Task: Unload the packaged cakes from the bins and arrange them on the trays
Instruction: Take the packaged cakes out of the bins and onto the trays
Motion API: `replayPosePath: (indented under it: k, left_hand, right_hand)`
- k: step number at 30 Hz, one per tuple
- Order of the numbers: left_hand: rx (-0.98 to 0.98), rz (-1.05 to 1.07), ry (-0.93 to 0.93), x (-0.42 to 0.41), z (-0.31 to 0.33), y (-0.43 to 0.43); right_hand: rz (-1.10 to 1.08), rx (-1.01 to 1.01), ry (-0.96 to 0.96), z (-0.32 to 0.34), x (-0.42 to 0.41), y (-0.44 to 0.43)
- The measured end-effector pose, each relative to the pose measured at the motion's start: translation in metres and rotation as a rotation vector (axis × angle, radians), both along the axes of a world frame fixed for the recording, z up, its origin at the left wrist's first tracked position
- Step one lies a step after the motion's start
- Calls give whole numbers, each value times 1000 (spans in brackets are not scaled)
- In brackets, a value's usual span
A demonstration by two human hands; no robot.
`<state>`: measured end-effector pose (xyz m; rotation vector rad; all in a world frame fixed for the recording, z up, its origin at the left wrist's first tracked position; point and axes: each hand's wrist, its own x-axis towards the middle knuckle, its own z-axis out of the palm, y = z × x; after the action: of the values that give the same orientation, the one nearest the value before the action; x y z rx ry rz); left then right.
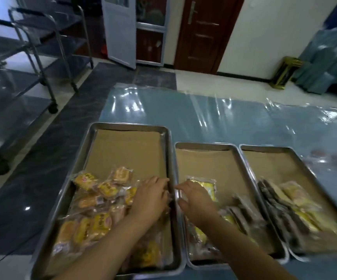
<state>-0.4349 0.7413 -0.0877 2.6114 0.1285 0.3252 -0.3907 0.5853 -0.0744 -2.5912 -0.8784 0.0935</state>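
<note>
Three steel trays lined with brown paper lie side by side on a blue plastic sheet. The left tray (95,138) holds a loose pile of packaged cakes (95,209) in yellow and clear wrappers. My left hand (151,199) lies flat with straight fingers on the pile's right side, next to the tray's right rim. Over the middle tray (204,146), my right hand (196,201) grips a yellow packaged cake (207,185) by its left edge between thumb and forefinger. Rows of cakes stand on edge in the middle tray's near half and in the right tray (264,148).
The blue plastic sheet (214,118) covers the floor beyond the trays. A steel trolley on wheels (48,57) stands at the left. At the back are a white door (119,31), a brown door (202,33) and a heap of blue plastic (329,63).
</note>
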Motion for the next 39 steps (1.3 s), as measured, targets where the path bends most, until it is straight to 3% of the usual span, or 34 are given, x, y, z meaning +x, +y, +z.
replayPosePath:
  k: [7, 13, 22, 33, 39]
  left_hand:
    - [-74, -216, -31, 21, 19, -201]
    - [-151, -415, -15, 29, 30, -374]
    - [-172, -546, -28, 55, 49, -525]
    - [-357, -577, -140, 158, 89, -661]
    - [-337, -505, -269, 234, 114, -703]
  right_hand:
    - [-201, 94, -59, 23, -17, -205]
    - [-427, 19, -43, 30, -31, -379]
    - [-646, 108, -83, 47, -32, -537]
    - [-671, 40, -289, 89, 66, -661]
    - [-401, 49, -409, 115, 126, -704]
